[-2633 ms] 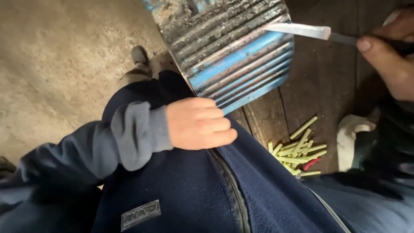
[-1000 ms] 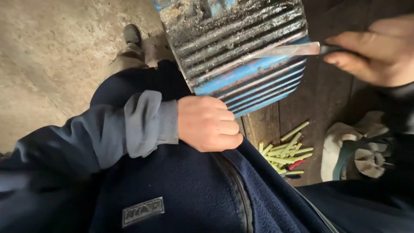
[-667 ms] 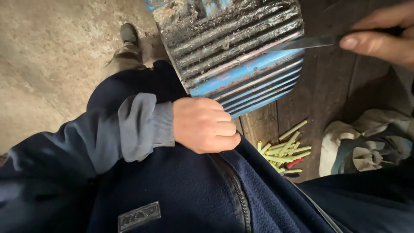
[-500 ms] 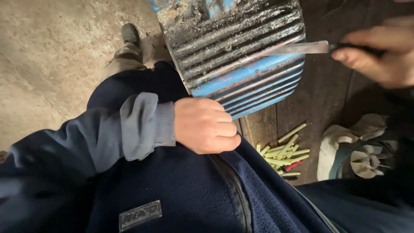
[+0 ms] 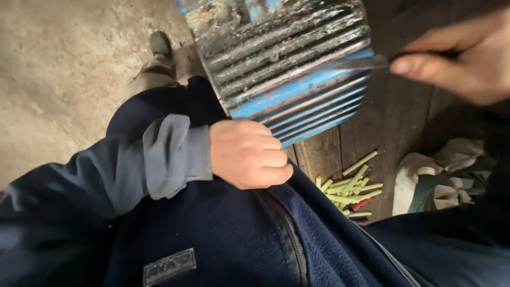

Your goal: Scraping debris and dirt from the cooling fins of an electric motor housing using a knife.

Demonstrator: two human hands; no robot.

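A blue ribbed metal housing [image 5: 297,79], dirty and black with grime along its upper fins, rests at the edge of a wooden bench. My right hand [image 5: 459,61] grips a knife [image 5: 361,62] by its dark handle, with the blade lying flat across one of the fins. My left hand [image 5: 249,154] is curled into a loose fist against my dark blue fleece jacket, just below the housing's lower corner. It holds nothing that I can see.
A heap of yellow-green sticks with a red one [image 5: 353,188] lies on the dark wooden planks [image 5: 393,122]. A crumpled whitish cloth or glove [image 5: 441,172] lies to their right. Concrete floor [image 5: 58,69] and my shoe [image 5: 160,43] are at the left.
My right hand has slid the knife back and forth along the fins, and the blade sits lower on the housing than at first. The left fist has stayed in place.
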